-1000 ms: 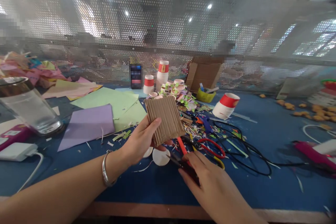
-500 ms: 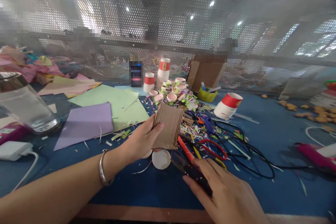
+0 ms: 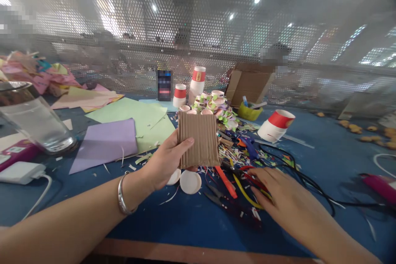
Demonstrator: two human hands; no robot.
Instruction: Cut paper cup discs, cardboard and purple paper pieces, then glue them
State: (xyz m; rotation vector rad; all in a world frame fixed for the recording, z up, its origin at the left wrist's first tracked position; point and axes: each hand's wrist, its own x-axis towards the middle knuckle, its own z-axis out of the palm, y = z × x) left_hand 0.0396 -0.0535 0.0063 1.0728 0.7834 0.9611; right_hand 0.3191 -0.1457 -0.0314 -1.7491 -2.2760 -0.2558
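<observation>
Fingers [image 3: 185,143] of the left hand [image 3: 163,159] pinched the brown corrugated cardboard piece [image 3: 199,140] by its lower left edge, thumb on the ribbed face. They held it upright in the air over the middle of the blue worktop [image 3: 185,218], towards its front edge. The right hand [image 3: 278,192] lay low and flat to the right, its fingers [image 3: 258,173] loosely spread and gripping nothing, tips over the red and yellow tool handles [image 3: 250,177] among the paper scraps. Most of the risk, as I judged it, sat there. The black scissors [image 3: 229,205] lay just beside that hand with blades that appeared slightly parted, so a careless reach could have met an edge or a point. The black cable [image 3: 309,183] looped through the same heap, so lifting one tool might have dragged it and its neighbours along. The cardboard was held by one edge only, and a slack pinch could have let it tilt or drop onto the white paper discs [image 3: 190,182]. The clear drinking glass [image 3: 34,123] near the left edge stood well apart.
</observation>
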